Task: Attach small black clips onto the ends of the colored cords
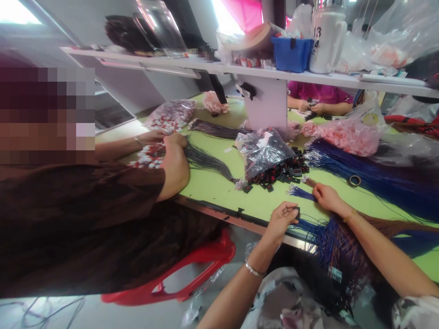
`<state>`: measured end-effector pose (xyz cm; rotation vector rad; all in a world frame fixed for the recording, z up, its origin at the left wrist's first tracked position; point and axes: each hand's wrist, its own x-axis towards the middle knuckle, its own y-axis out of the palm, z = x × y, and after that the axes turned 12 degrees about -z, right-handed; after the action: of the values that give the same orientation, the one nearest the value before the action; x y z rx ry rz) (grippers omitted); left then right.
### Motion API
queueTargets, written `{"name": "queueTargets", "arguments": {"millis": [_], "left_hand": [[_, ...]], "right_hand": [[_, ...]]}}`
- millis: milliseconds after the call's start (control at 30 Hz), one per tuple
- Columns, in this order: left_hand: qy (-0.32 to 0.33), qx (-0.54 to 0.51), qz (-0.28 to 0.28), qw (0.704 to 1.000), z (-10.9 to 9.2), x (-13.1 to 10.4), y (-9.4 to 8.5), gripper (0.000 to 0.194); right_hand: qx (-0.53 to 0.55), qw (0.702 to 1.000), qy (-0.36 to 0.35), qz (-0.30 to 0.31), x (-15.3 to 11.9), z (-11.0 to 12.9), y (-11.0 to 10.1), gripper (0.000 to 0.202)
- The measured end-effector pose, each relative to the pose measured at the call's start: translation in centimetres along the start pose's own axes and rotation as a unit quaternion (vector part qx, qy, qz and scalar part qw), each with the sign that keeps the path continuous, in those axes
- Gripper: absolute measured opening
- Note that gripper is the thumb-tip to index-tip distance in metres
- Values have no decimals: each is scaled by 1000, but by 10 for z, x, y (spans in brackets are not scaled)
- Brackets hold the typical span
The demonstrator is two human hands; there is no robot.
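Note:
My left hand [283, 218] is closed on a small black connector [297, 213] at the table's front edge, with blue wires beside it. To the right, my right hand [325, 197] has its fingers pressed together at the brown wires [309, 182], near their pale tips. A short bunch of blue wires [302, 193] lies just left of that hand. Behind both hands is a pile of black connectors [284, 173]. A tangle of blue and brown wires [331, 242] hangs over the edge below my hands.
A co-worker's arm [176, 171] reaches over red and white pieces at left; another person [318, 98] works across the table. A tape roll [354, 181] lies on blue wires [380, 176] at right. A shelf [240, 69] spans above, and a red stool [206, 269] stands below left.

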<state>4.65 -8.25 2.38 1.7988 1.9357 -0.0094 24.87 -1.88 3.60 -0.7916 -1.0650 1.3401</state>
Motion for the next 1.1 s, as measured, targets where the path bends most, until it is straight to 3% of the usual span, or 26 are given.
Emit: {"name": "queueTargets", "arguments": {"millis": [267, 500, 633, 833, 967, 1100], "left_hand": [[-1, 1, 3, 1000, -1, -2, 2, 35], [0, 6, 4, 1000, 0, -1, 0, 33], [7, 7, 12, 1000, 2, 0, 3, 33], [6, -5, 12, 1000, 6, 0, 9, 35], [3, -45, 11, 999, 7, -1, 11, 35], [-21, -99, 19, 995, 7, -1, 13, 36]], "right_hand": [[-18, 998, -56, 30, -4, -4, -6, 14], [-56, 996, -58, -21, -7, -1, -16, 13], [95, 994, -52, 1, -1, 6, -17, 15], [326, 943, -68, -19, 11, 43, -15, 15], [365, 929, -62, -24, 6, 60, -21, 13], [325, 944, -48, -19, -11, 54, -25, 13]]}}
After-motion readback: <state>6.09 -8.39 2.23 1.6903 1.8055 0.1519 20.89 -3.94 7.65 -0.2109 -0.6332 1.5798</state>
